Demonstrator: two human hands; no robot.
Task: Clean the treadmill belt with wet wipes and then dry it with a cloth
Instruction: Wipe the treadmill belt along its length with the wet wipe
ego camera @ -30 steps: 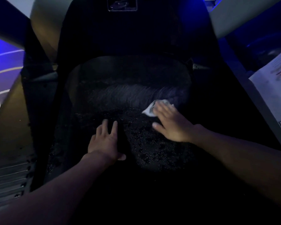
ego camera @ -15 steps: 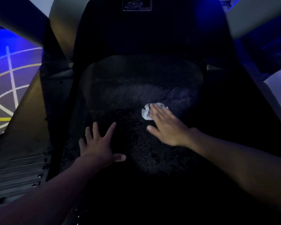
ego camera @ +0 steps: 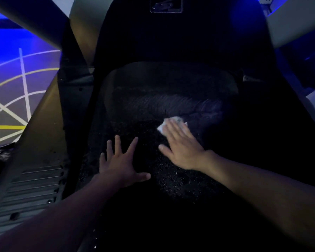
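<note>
The black treadmill belt (ego camera: 171, 179) fills the middle of the dim head view, speckled with wet drops and smeared further up. My right hand (ego camera: 182, 144) lies flat with straight fingers and presses a crumpled white wet wipe (ego camera: 173, 121) onto the belt; only the wipe's far edge shows past my fingertips. My left hand (ego camera: 120, 160) rests flat on the belt to the left, fingers spread, holding nothing.
A grey ribbed side rail (ego camera: 31, 186) runs along the belt's left edge. The dark motor hood (ego camera: 165, 42) rises at the far end. Grey uprights (ego camera: 295, 26) slant at both top corners. A blue-lit floor with painted lines (ego camera: 16, 91) lies left.
My right hand has slid the wipe a little left across the belt and back. My left hand's fingers have spread apart. The view has shifted to the left.
</note>
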